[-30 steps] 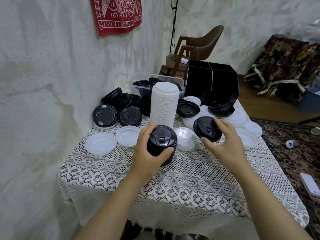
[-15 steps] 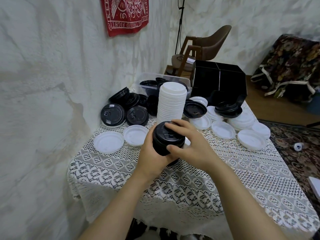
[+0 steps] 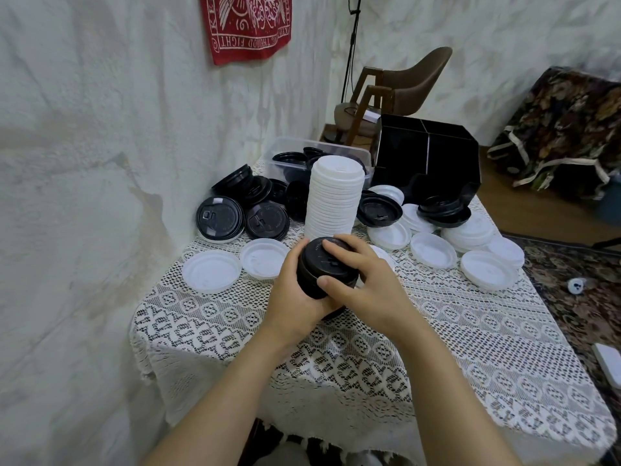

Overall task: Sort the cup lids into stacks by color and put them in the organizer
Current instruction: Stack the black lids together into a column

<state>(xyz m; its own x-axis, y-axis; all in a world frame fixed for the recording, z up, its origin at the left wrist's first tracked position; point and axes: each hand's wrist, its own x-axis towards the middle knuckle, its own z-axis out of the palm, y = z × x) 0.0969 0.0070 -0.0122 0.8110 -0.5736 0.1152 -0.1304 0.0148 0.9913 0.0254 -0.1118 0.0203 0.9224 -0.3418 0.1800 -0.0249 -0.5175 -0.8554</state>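
Black lid stack stands upright between both hands. The left hand wraps its side. The right hand grips its top, fingers curled over it.

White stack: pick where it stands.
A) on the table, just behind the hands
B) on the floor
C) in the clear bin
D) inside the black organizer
A: the white stack stands on the table right behind the black stack that the left hand and right hand grip, outside the organizer and the bin.
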